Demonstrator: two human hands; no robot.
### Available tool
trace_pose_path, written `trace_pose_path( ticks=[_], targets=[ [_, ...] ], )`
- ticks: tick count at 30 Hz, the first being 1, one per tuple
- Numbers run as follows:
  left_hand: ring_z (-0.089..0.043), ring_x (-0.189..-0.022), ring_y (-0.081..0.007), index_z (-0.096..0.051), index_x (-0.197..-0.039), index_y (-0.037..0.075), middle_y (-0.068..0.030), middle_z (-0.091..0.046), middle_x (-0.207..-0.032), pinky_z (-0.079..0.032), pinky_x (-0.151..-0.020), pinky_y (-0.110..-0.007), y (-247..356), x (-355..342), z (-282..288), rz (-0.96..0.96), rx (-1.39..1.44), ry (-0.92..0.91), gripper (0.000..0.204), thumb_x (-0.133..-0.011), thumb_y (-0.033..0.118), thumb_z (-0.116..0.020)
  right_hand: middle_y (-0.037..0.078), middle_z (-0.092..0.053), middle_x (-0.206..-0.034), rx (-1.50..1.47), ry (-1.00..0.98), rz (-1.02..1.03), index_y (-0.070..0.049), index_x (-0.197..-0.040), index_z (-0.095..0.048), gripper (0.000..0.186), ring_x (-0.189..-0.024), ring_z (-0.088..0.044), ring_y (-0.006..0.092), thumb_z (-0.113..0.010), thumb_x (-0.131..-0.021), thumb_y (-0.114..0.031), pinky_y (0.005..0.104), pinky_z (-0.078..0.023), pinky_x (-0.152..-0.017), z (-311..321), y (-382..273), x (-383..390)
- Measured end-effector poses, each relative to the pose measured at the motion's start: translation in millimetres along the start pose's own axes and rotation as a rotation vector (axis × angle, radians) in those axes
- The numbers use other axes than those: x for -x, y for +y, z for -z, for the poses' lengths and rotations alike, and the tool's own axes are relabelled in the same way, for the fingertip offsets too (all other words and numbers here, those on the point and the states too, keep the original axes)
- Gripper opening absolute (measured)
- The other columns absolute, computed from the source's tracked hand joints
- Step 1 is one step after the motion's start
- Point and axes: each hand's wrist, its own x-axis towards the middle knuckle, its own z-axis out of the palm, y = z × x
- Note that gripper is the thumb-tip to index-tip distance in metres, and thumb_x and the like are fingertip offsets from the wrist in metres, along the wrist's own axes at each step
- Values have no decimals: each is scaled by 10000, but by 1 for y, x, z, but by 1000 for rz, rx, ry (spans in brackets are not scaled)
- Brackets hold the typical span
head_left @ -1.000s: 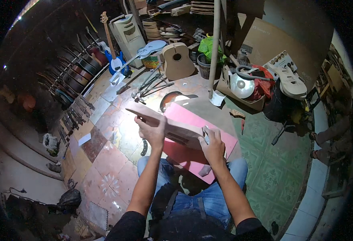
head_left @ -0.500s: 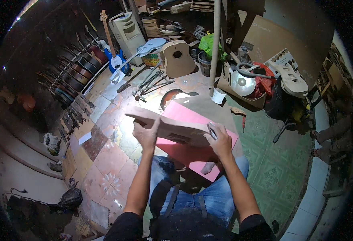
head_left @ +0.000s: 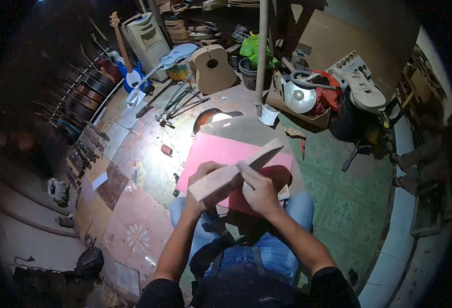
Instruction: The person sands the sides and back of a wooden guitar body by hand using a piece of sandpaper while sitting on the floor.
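An unpainted wooden guitar body (head_left: 217,186) is tilted up on edge above my lap, its pale, curved side facing me. My left hand (head_left: 201,174) is closed round its left part, with some fingers hidden behind the wood. At the inward bend of the side, my right hand (head_left: 259,191) presses with curled fingers. Whether a small piece of something lies under those fingertips cannot be made out. Beneath the body, a flat pink board (head_left: 221,148) rests in front of my knees, partly in shadow.
A reddish cylinder (head_left: 167,150) lies on the tiles left of the board. Clamp-like metal tools (head_left: 177,105), an acoustic guitar body (head_left: 213,72) and a blue guitar (head_left: 132,77) are farther off. A pole (head_left: 262,56) rises beyond the board; a cardboard box (head_left: 308,115) stands right.
The guitar body has been turned, so its side now faces up and its right end points away. My right hand has moved left to the bend. The whole view has shifted slightly.
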Motion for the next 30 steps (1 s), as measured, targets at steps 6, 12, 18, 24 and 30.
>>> trace_pose_path(
  ticks=[6, 12, 18, 24, 30],
  targets=[
    [-736, -905, -226, -669, -1137, 57, -96, -725, -1021, -584, -792, -316, 6, 17, -6, -23, -65, -32, 446, -756, 186, -862, 197, -629, -1354, 194, -62, -75, -17, -1306, -647, 477, -1211, -653, 284, -543, -846, 53, 356, -487, -1066, 25, 10, 1],
    [-704, -930, -256, -695, -1078, 56, -101, -707, -1038, -564, -805, -341, -4, 32, -11, 62, 73, -10, 404, -715, 150, -845, 165, -644, -1343, -126, -111, -103, -25, -1247, -683, 434, -1174, -663, 290, -568, -834, 48, 360, -525, -983, 21, -14, 15],
    [-704, -918, -262, -672, -1087, 56, -94, -715, -1011, -563, -790, -348, -10, 34, -13, -13, -57, -27, 419, -711, 132, -843, 210, -681, -1267, -349, -63, -252, 0, -1246, -682, 489, -1041, -718, 261, -555, -784, 99, 326, -566, -823, 13, -45, 18],
    [-698, -940, -257, -679, -1082, 57, -103, -710, -1043, -559, -807, -350, -5, 29, -10, 56, 11, 17, 435, -701, 133, -875, 227, -653, -1308, 29, 41, -94, 25, -1236, -678, 437, -1213, -651, 312, -533, -831, 103, 365, -512, -1020, 6, 5, 15],
    [-686, -972, -259, -660, -1125, 22, -125, -683, -1124, -550, -848, -349, 1, 26, -6, 69, -11, -9, 481, -723, 160, -885, 218, -624, -1356, -69, 70, 49, 5, -1311, -649, 467, -1207, -656, 284, -552, -858, 62, 355, -472, -1079, -17, -7, 21]
  ],
)
